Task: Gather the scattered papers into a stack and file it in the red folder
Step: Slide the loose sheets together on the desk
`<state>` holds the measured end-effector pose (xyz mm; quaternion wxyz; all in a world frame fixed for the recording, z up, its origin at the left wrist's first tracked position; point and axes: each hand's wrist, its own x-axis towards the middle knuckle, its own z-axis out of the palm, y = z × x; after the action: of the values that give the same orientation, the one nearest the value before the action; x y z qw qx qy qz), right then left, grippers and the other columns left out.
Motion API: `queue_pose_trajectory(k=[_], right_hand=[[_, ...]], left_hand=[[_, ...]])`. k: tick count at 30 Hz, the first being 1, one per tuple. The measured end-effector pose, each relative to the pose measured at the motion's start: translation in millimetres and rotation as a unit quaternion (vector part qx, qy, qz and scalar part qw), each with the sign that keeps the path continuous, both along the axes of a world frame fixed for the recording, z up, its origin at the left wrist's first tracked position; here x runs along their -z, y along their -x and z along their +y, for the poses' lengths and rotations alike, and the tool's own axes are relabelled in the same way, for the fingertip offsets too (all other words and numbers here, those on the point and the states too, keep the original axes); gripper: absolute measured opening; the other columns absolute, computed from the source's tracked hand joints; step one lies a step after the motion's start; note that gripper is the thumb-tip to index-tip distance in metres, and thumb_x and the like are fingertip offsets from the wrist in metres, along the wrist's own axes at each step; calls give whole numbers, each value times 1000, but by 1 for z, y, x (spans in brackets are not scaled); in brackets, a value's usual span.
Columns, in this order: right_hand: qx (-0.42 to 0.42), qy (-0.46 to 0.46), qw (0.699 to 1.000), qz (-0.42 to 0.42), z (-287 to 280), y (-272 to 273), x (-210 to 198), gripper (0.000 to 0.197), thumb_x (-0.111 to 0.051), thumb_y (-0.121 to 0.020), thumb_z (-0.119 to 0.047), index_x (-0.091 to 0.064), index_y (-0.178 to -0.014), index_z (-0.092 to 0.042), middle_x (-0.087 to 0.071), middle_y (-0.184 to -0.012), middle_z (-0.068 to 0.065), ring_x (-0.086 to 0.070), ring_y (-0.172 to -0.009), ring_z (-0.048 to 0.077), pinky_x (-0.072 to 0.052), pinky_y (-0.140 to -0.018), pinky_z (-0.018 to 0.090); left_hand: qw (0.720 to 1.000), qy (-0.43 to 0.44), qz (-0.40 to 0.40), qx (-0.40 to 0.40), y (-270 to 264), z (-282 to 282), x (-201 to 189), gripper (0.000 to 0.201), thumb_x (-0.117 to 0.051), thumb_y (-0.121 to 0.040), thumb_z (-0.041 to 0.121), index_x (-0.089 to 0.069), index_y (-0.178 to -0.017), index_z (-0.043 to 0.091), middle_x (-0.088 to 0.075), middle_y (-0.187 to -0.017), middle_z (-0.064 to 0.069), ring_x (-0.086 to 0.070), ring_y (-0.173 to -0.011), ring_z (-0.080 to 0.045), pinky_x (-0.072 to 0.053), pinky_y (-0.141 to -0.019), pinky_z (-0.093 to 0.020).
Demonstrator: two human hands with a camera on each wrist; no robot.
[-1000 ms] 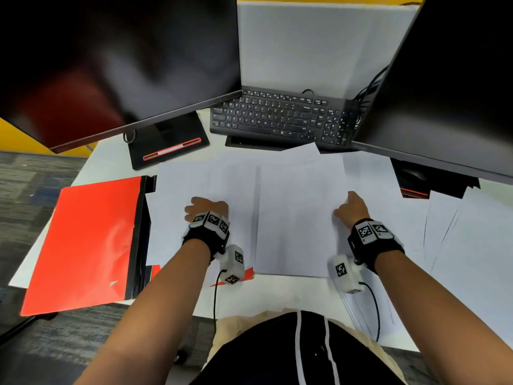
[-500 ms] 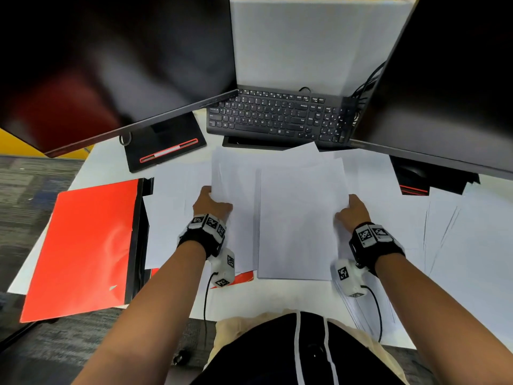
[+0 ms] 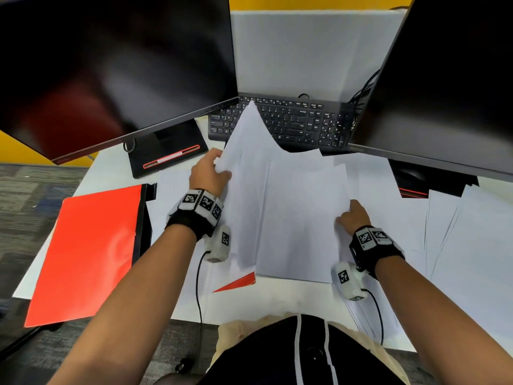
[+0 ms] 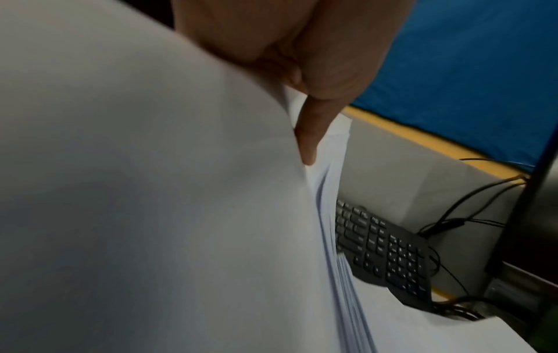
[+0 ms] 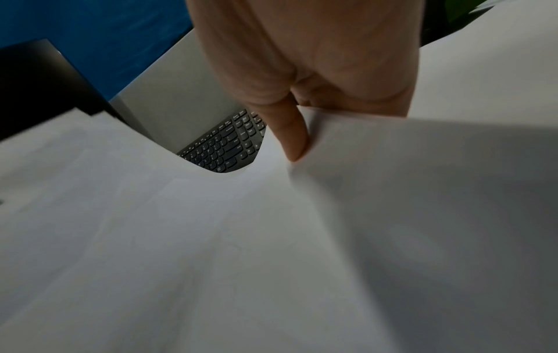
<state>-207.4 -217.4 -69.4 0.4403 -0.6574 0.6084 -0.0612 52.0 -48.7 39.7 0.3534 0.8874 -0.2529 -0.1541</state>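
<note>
The left hand [image 3: 208, 173] pinches the left edge of a bundle of white papers [image 3: 294, 218], tilting that side up off the desk [image 3: 266, 301] so a corner rises over the keyboard [image 3: 299, 120]; the right hand [image 3: 354, 216] grips the bundle's right edge, thumb on top. More loose sheets [image 3: 458, 240] lie toward the desk's right edge, and the red folder [image 3: 86, 251] lies open at its left edge, overhanging

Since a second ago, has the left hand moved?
Yes. The left hand has risen away from the person toward the left monitor's stand, gripping the sheets' left edge and lifting it.
</note>
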Motion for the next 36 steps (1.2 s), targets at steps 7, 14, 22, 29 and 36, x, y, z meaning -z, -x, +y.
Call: queue_pose_trajectory(k=[7,14,22,29,36], right_hand=[[-9,-42,999,23,-1,-2,-7,37,-50,-89,0,-45,-125,3,-45,-107,9,-41,-98,19,-39,-93,34],[32,-98,995,-1,-2,2,-12,45,-61,-79,-9,-51,-122,2,-55,-129,19,-57,-111,31,-46,-97,38],[109,-173,971,-120,10,5,-34,72,-52,-92,-46,-30,-147,-5,-32,-153,13,-34,-139,31,-27,-114,41],[164,-266,924,-220,8,12,-30,70,-43,-85,-67,-53,-130,-15,-60,-119,7,-59,-101,25,-47,-85,36],[143,-207,955,-157,8,8,-35,52,-63,-89,-25,-49,-134,-3,-55,-131,11,-53,-118,28,-42,-86,30]], left_hand=[[976,-36,-210,42,-23,-7,-80,31,-52,-81,8,-57,-106,27,-67,-110,-8,-57,-106,-37,-45,-82,-41],[969,70,-235,33,-49,-2,-145,31,-64,-71,17,-59,-102,21,-67,-106,-5,-61,-101,-30,-47,-87,-37],[978,208,25,0,-35,-5,-106,35,-72,-70,-2,-55,-77,28,-65,-83,2,-59,-64,-1,-51,-61,-17],[956,115,264,-60,26,-7,37,51,-84,-56,10,-64,-103,7,-70,-104,-19,-66,-91,-29,-53,-92,-52],[974,-144,173,-16,74,-13,74,90,-73,-78,33,-20,-147,10,-41,-144,-15,-42,-132,-32,-40,-102,-37]])
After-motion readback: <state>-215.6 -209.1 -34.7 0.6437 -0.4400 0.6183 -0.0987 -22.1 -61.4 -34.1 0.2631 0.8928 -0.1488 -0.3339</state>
